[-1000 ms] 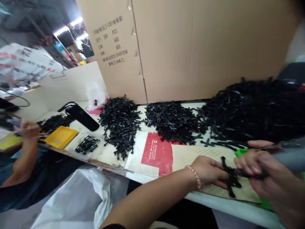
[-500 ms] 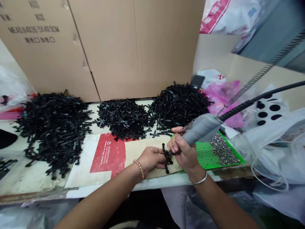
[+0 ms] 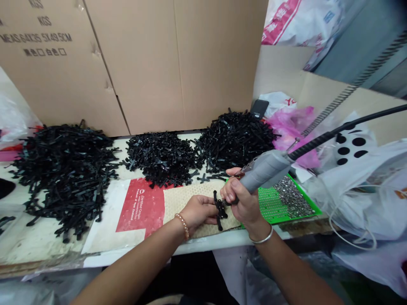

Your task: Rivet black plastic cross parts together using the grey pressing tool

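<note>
Fingertips (image 3: 210, 207) of the left hand (image 3: 197, 214) lie nearly flat and slightly parted, pinning a black plastic cross (image 3: 219, 211) against a tan dotted mat (image 3: 187, 203). The right hand (image 3: 239, 198) curls closed around a grey rotary tool (image 3: 265, 173), its tip at the cross. Firm, even pressure would best keep the cross steady. Beyond lie heaps of black crosses (image 3: 162, 159) and a green tray (image 3: 270, 203) of metal studs (image 3: 292, 197).

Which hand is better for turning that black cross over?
Probably the left hand. Its fingers are touching the black cross and hold no tool, while the right hand is gripping the grey rotary tool.
</note>
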The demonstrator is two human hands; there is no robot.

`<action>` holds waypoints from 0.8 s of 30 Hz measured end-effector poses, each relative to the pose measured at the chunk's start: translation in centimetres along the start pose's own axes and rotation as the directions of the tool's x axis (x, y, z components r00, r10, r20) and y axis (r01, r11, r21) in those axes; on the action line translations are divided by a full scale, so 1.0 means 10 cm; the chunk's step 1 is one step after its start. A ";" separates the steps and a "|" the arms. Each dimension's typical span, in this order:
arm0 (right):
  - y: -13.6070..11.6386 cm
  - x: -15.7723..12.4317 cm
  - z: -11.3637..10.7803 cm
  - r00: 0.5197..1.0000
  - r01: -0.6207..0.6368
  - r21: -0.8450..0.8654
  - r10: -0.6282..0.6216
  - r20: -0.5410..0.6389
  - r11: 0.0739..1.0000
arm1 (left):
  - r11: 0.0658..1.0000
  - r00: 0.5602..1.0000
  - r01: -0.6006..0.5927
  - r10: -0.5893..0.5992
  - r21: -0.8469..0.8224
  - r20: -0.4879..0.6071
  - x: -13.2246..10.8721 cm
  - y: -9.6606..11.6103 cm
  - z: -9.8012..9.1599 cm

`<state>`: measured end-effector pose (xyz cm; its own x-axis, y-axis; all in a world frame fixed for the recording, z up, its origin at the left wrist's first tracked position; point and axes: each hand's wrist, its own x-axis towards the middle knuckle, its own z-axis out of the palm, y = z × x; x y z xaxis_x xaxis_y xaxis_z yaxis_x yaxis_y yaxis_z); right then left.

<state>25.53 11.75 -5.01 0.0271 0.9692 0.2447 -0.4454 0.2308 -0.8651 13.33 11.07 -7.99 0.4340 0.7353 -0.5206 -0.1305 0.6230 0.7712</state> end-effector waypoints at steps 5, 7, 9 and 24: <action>0.01 -0.01 0.00 1.000 -0.005 0.001 0.005 -0.004 1.000 | 1.000 1.000 -0.004 0.004 0.000 -0.001 0.00 -0.01 -0.01; 0.02 0.00 -0.01 1.000 0.000 -0.005 0.000 -0.004 1.000 | 1.000 1.000 -0.004 0.004 0.001 -0.002 0.01 -0.02 -0.01; 0.02 0.00 -0.01 1.000 0.005 -0.010 -0.005 -0.002 1.000 | 1.000 1.000 -0.004 0.004 0.000 0.000 0.01 -0.02 -0.01; 0.03 0.00 -0.02 0.999 0.032 -0.027 -0.032 0.005 0.999 | 1.000 1.000 -0.001 0.001 -0.013 -0.004 0.00 0.01 0.01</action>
<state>25.54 11.81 -5.39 0.0371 0.9610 0.2739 -0.4197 0.2638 -0.8685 13.40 11.07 -7.86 0.4302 0.7372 -0.5210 -0.1423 0.6253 0.7673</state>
